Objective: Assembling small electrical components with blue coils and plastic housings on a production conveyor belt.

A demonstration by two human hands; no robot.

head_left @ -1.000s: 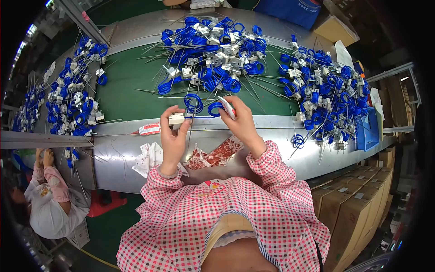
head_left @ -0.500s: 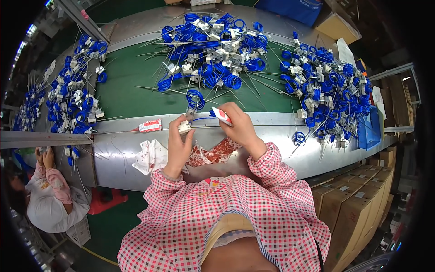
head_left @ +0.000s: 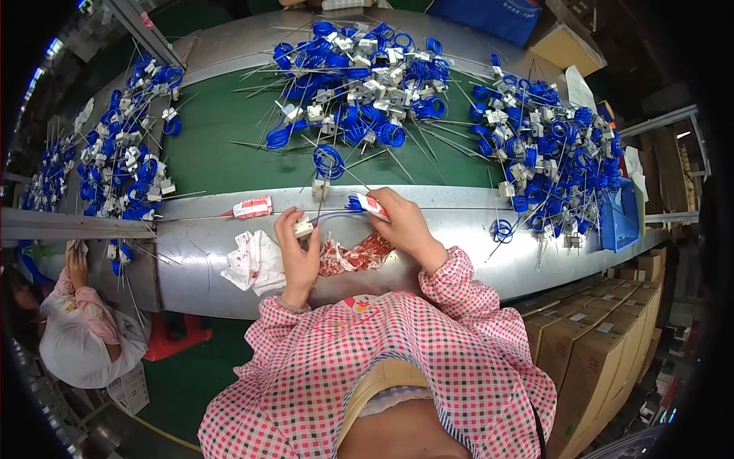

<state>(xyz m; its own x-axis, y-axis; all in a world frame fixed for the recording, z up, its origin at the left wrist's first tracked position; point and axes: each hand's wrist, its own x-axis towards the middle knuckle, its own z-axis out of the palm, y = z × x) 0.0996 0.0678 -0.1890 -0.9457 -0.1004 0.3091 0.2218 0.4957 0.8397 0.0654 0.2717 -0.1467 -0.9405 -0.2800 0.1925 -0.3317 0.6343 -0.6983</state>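
Fingers of the L hand (head_left: 297, 258) are pinched on a small white block (head_left: 303, 226); fingers of the R hand (head_left: 407, 227) are clamped on a red & white squeeze tube (head_left: 372, 206); a blue wire coil (head_left: 354, 203) sits at the tube's tip, & can't tell if the R fingers hold it too; a thin blue wire (head_left: 335, 213) runs btwn block & coil; all this is over the shiny metal table (head_left: 470, 237), nr the green belt (head_left: 210, 164); just past the hands is a loose blue coil (head_left: 329, 162) w/ its own white block; a 2nd tube (head_left: 252, 206) lies to the L, w/ a stained white rag (head_left: 252, 264) nr it; a red blotchy scrap (head_left: 352, 258) is btwn the wrists; a big coil heap (head_left: 363, 84) is on the belt, mid; a R heap (head_left: 550, 153) is beside a blue bin (head_left: 623, 218); cardboard boxes (head_left: 589, 344) are low R; far L, a co-worker's hands (head_left: 75, 268) are close together.
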